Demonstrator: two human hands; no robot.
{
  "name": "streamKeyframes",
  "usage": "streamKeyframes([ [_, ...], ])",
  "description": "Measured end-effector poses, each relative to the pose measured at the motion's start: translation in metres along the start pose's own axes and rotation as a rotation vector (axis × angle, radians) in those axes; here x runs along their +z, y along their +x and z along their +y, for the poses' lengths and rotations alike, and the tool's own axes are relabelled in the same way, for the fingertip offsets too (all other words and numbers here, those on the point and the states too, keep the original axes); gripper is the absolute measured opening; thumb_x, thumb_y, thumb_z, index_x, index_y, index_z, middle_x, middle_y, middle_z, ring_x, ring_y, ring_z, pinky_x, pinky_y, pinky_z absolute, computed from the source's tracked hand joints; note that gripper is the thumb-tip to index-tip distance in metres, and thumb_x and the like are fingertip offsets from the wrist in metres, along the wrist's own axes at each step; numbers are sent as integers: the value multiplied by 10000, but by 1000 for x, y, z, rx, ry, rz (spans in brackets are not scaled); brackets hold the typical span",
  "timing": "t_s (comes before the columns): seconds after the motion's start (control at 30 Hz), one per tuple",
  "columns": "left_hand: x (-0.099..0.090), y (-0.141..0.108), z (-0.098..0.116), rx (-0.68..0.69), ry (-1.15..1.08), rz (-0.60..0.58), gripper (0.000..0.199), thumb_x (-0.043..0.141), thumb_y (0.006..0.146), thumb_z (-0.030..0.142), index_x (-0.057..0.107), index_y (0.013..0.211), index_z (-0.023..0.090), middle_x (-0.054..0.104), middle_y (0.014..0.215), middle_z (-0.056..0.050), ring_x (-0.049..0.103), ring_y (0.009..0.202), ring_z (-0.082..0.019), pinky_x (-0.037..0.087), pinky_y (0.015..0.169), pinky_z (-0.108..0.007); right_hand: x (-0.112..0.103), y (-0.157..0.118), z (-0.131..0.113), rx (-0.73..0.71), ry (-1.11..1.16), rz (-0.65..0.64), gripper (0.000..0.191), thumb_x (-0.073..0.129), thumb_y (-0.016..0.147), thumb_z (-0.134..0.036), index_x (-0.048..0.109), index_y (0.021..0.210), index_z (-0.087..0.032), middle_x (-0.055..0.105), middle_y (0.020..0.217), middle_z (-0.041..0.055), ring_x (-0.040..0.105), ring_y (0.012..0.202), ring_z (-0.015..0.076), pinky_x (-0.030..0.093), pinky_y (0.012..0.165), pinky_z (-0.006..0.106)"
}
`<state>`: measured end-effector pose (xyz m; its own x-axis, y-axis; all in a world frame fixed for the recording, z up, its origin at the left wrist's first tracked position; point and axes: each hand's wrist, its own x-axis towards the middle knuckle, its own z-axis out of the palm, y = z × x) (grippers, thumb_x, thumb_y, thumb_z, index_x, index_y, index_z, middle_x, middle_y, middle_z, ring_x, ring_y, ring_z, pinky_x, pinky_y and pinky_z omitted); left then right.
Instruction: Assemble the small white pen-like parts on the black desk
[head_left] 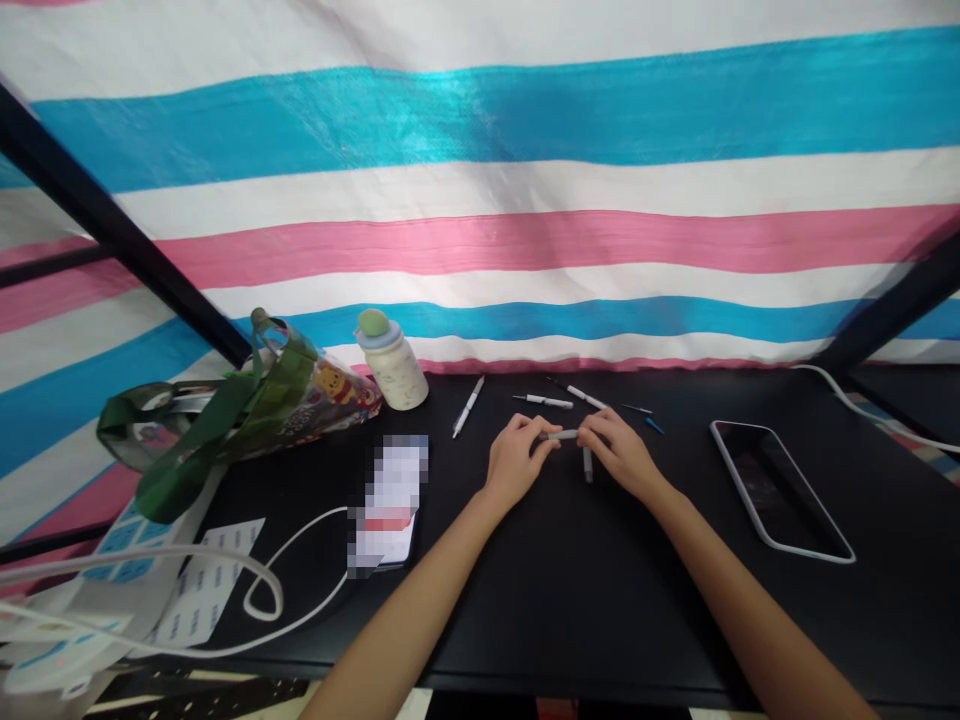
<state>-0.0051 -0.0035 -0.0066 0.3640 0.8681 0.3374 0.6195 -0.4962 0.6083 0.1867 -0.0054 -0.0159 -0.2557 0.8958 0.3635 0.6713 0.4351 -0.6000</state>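
Observation:
My left hand (516, 462) and my right hand (618, 452) meet over the black table (480, 620), their fingertips on a pale grey pen barrel (562, 435) lying crosswise between them. A second pale pen piece (588, 466) pokes out toward me under my right fingers. Just beyond my hands lie a white pen (469, 407), a black-and-white pen (543, 401) and another white pen (579, 396). Small blue pen parts (655, 425) rest to the right.
A green patterned bag (225, 430) and a cream bottle with a green lid (391, 362) stand at the back left. Also on the table are a blurred phone (386, 505), a white cable (300, 560), and a dark tablet (780, 490). A striped tarp hangs behind.

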Motion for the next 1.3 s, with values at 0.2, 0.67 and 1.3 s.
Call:
streamKeyframes([
  [0.2,-1,1,-1,23,15,18,164,530,847,330,616,973,270,601,887,13,539,884,-146,437,774,-259,0,2,1,-36,-10,31,342,390,886,-381,538,631,-208,587,681,39,481,815,202,400,746,334],
  [0.67,3,-1,8,95,188,-102,209,544,800,242,551,1009,243,593,756,32,500,832,-166,329,787,-315,3,0,-2,30,-188,40,210,389,885,-337,560,851,-220,607,828,50,513,865,207,397,755,330],
  [1.3,3,-2,9,148,209,-196,169,454,875,342,568,910,222,596,710,23,490,793,-166,288,791,-324,8,-2,0,69,-322,-93,104,556,767,-313,530,752,-214,558,616,0,498,730,186,301,587,271],
])
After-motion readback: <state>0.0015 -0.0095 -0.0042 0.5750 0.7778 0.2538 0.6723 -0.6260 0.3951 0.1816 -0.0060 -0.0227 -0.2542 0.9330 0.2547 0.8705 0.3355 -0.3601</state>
